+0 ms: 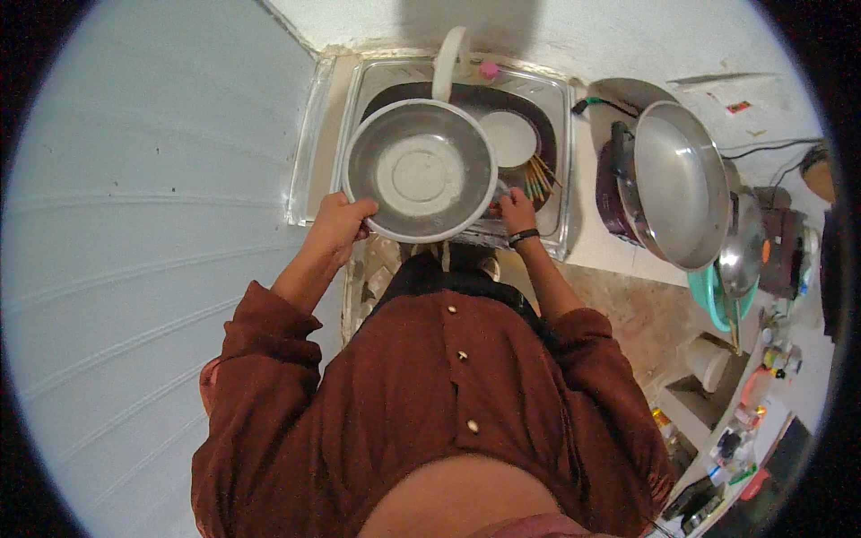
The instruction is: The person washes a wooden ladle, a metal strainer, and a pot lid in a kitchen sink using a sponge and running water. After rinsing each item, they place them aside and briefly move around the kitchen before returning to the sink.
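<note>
A wide grey basin (422, 171) with a pale rim is held over the sink (564, 155), its inside facing up. My left hand (343, 222) grips its lower left rim, thumb over the edge. To the right of the basin, my right hand (519, 212) is down at the sink's near side, wearing a dark wristband. Its fingers are curled beside something small and partly reddish, and I cannot tell whether they hold it. Behind that hand lie a white bowl (509, 139) and a bundle of chopsticks (539, 180). The basin hides much of the sink.
A white faucet (446, 67) rises behind the basin, with a pink object (489, 69) near it. Right of the sink, a large metal pan (683, 185) leans on its side. Beyond are a metal lid (742, 259) and a turquoise basin (703, 296). A pale wall (155, 215) borders the left.
</note>
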{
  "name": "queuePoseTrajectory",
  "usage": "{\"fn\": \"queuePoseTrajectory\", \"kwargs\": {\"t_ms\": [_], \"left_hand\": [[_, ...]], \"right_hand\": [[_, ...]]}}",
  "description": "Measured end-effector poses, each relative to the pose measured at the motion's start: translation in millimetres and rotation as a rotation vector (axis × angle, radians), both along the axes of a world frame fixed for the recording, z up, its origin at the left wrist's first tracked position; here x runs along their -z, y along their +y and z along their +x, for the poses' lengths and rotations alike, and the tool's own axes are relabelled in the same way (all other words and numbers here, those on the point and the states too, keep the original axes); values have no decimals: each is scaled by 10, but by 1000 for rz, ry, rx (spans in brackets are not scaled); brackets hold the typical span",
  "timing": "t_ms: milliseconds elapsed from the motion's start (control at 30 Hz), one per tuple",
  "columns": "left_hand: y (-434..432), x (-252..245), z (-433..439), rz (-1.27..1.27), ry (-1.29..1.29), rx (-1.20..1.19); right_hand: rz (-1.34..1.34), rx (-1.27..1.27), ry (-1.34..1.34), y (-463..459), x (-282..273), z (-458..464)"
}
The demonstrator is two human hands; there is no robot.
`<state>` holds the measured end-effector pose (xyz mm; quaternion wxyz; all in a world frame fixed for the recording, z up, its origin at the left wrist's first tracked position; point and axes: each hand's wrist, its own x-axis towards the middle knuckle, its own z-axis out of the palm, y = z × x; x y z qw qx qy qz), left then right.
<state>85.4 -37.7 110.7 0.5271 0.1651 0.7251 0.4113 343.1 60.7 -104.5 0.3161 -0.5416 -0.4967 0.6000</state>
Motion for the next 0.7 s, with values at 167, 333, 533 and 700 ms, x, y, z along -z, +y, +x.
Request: {"fn": "queuePoseTrajectory", "kwargs": {"t_ms": [167, 333, 533, 700], "left_hand": [[216, -308, 387, 29, -26, 182], [655, -698, 1007, 72, -74, 354], [1282, -687, 1898, 161, -118, 459], [1768, -434, 2484, 216, -154, 484]], "right_hand": [[326, -165, -134, -18, -115, 90], [632, -114, -184, -83, -156, 141], [227, -235, -199, 74, -186, 353], [210, -208, -139, 54, -345, 521]]}}
